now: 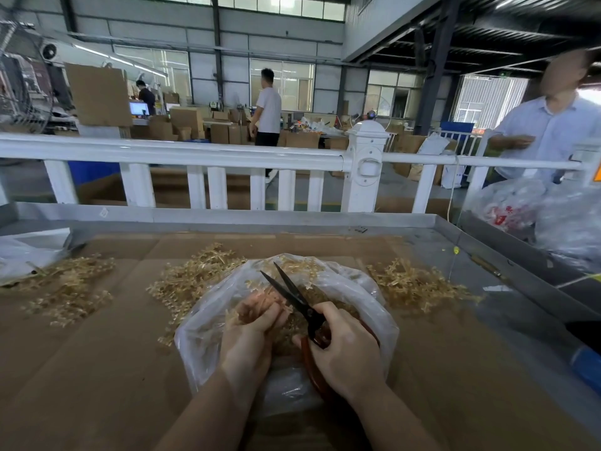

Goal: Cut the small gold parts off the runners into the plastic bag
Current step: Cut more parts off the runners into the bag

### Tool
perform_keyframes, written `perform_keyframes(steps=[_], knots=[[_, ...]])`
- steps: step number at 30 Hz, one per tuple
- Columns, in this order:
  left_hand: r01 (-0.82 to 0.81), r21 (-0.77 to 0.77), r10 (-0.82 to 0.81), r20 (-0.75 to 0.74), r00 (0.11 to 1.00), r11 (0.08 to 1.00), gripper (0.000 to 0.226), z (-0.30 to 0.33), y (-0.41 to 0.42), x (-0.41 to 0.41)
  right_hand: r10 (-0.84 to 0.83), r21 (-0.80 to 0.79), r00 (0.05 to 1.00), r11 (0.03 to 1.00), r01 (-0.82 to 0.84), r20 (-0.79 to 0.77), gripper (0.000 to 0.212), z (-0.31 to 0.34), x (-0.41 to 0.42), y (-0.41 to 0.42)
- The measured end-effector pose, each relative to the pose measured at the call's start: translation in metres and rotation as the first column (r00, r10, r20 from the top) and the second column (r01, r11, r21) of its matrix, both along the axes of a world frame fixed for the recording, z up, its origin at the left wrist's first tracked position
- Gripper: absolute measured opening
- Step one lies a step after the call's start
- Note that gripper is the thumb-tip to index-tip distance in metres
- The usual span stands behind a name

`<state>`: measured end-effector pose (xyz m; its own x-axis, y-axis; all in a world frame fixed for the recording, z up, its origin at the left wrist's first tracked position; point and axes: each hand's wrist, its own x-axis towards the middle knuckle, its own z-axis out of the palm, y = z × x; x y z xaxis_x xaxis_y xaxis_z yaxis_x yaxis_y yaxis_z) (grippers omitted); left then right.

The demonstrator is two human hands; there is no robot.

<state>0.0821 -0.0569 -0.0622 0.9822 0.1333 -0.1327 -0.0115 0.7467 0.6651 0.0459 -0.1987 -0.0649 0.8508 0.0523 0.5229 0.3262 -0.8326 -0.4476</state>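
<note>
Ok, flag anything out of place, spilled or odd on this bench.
Nothing stands out. The gold runners lie in loose piles on the cardboard, as work stock. The left hand holds a runner over the plastic bag; the right hand holds open scissors.

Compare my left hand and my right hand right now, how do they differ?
The left hand grips a bundle of gold runners; the right hand grips the scissors with their blades open. The left sits farther left; the right sits nearer the camera. Both are over the plastic bag.

Glossy clear plastic bag (208,336), shiny gold plastic runners (419,284), dark matt metal scissors (294,294), matt brown cardboard (97,369).
</note>
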Motion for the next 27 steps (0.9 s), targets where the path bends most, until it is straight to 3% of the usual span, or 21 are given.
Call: perform_keyframes(steps=[6, 17, 22, 27], knots=[[-0.064, 0.000, 0.064, -0.008, 0.998, 0.998, 0.019, 0.0007, -0.0019, 0.0004, 0.006, 0.009, 1.000, 1.000, -0.006, 0.017, 0.037, -0.0004, 0.0004, -0.0012], [0.021, 0.114, -0.033, 0.104, 0.994, 0.993, 0.011, 0.0032, -0.0035, -0.0061, 0.018, 0.010, 1.000, 1.000, -0.018, 0.003, 0.036, -0.0009, 0.0003, -0.0017], [0.061, 0.067, -0.067, 0.092, 0.994, 0.996, 0.029, 0.0026, 0.0005, -0.0049, 0.005, 0.000, 1.000, 1.000, -0.005, 0.002, 0.037, -0.0013, 0.0000, -0.0020], [0.006, 0.046, -0.008, 0.051, 0.999, 0.999, 0.030, 0.0012, -0.0036, -0.0015, -0.011, 0.022, 1.000, 1.000, 0.010, 0.024, 0.037, -0.0007, 0.0003, -0.0013]])
